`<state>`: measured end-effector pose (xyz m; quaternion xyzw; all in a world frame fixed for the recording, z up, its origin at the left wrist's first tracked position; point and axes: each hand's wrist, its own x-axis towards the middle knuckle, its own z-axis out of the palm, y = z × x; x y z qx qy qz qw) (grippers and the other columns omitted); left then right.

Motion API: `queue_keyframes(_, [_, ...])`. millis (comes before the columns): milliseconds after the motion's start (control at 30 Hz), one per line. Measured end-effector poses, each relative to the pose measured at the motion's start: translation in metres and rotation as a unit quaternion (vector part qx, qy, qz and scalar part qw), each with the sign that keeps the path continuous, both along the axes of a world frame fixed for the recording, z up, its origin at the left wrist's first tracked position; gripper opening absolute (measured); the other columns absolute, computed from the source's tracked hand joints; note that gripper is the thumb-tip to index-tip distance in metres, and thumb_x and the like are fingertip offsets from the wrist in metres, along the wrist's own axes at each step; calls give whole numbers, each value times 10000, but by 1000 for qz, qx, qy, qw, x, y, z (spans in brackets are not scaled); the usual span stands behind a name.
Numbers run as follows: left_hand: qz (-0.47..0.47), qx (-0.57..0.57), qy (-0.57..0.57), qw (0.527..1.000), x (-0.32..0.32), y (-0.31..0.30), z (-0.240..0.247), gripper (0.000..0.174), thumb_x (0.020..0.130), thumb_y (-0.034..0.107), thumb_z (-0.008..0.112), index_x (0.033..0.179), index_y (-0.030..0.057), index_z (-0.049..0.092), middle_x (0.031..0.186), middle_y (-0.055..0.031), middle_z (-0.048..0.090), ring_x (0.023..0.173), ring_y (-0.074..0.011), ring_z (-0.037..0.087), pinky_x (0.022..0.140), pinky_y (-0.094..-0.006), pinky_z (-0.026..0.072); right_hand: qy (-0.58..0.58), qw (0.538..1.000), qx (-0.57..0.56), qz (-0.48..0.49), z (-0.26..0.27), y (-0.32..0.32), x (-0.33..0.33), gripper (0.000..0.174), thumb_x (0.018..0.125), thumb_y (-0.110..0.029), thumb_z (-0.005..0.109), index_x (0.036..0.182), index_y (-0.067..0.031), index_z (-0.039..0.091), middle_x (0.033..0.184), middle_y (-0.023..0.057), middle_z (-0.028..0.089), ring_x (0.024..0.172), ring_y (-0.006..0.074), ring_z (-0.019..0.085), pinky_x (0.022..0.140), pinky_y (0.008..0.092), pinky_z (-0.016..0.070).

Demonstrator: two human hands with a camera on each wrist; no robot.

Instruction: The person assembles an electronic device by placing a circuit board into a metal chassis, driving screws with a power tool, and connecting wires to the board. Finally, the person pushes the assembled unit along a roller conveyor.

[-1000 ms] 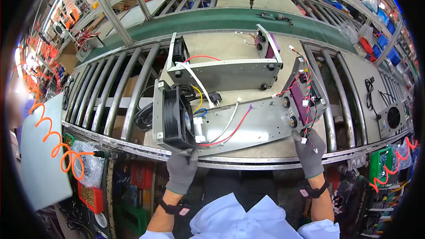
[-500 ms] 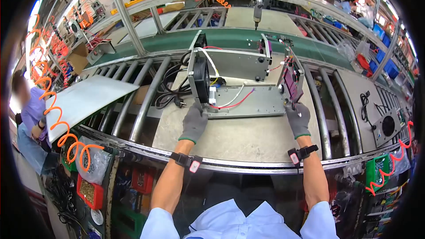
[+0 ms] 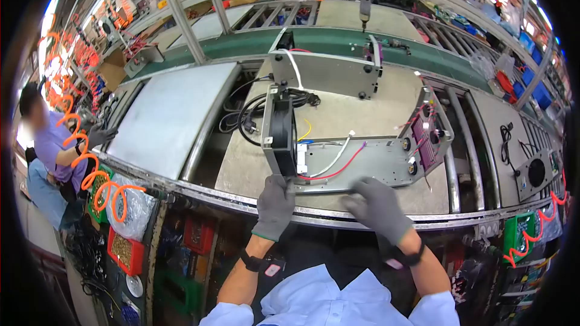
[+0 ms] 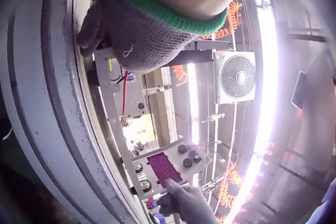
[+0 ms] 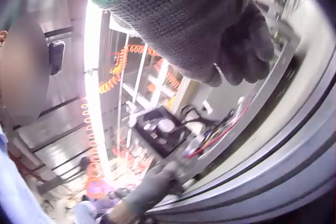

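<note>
An open grey metal chassis (image 3: 386, 157) lies near the bench's front edge, with a black fan (image 3: 282, 130) upright at its left end and a purple part (image 3: 426, 139) on its right end wall. Red and white wires (image 3: 329, 173) run loose over its floor. My gloved left hand (image 3: 275, 208) grips the chassis's front corner below the fan; its fingertips are partly hidden. Off the chassis's right end, my gloved right hand (image 3: 380, 208) hovers blurred by the front rim, fingers loosely bent and holding nothing.
Behind stands a second grey chassis (image 3: 326, 72) on the same board (image 3: 241, 175). Black cables (image 3: 248, 111) coil at left. A pale panel (image 3: 172, 115) covers the left rollers, a person (image 3: 57, 139) beside it. Steel rollers (image 3: 468, 145) lie right; a screwdriver (image 3: 365, 6) hangs above.
The chassis went away from the front edge, then came back toward it. My right hand let go of its right end and moved left. The pale panel now lies on the left rollers.
</note>
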<state>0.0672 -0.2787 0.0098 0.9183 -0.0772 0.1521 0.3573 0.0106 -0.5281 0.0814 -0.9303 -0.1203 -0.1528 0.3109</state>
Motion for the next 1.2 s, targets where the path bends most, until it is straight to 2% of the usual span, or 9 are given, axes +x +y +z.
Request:
queue_keyframes(67, [-3,-9,0,1000,0,2,-1,198,981,240,625,976,64,534,942,-184,595,799,-441,642,690,-528,511,-58,996,-59,45,-17,19,42,445,793,-380,780,1105,-73,700,1220,189,658,1174,370,619,1007,483,485])
queue_keyframes(167, [-15,7,-7,1000,3,7,-2,192,987,236,618,975,65,532,909,-183,597,785,-448,638,680,-536,506,-47,981,-164,94,-46,31,82,518,754,-423,793,1115,-62,706,1235,217,642,1258,357,566,1089,497,410])
queue_keyframes(400, [-6,-107,45,993,-8,4,25,349,920,322,718,1047,37,560,916,-176,628,784,-400,659,731,-478,534,-99,964,-222,103,-18,39,64,206,764,-237,750,878,-91,660,838,93,656,837,295,664,829,456,496])
queue_keyframes(533, [34,-98,103,989,-9,-8,36,440,849,344,781,1055,21,563,905,-165,634,818,-371,663,753,-459,532,12,964,-207,165,-15,79,-6,181,837,-259,675,858,-84,631,752,97,638,745,307,657,705,440,505])
queue_keyframes(633, [4,-46,103,994,-6,5,29,342,864,247,747,1047,24,565,935,-177,628,855,-396,650,755,-475,518,230,921,-123,290,5,80,-19,315,887,-373,657,1016,-90,703,880,162,714,785,330,715,742,455,559])
queue_keyframes(700, [-50,-24,38,998,-2,21,-1,272,881,196,716,1038,29,570,950,-185,626,865,-413,642,749,-487,513,240,943,-150,177,16,69,4,327,889,-379,682,1100,-132,719,953,166,726,825,311,723,782,432,572])
queue_keyframes(833, [-43,-16,-17,999,-4,22,-15,221,930,158,667,1116,41,644,974,-201,647,885,-430,648,765,-477,521,7,996,-90,9,-7,41,98,187,883,-234,684,1016,-106,717,938,155,711,886,345,720,793,467,575])
queue_keyframes(1033, [-27,-13,-66,997,-6,19,-22,197,928,188,655,1068,52,636,963,-194,633,858,-433,641,710,-484,522,41,971,-235,15,-39,50,175,162,877,-217,642,961,-107,725,920,141,708,872,354,705,763,476,559])
queue_keyframes(1200, [-48,-67,-99,992,1,19,-38,184,883,80,648,1063,60,619,1004,-192,636,927,-422,626,789,-490,513,-118,956,-269,14,-50,46,211,97,849,-107,592,830,-101,688,805,136,678,783,351,698,688,493,554])
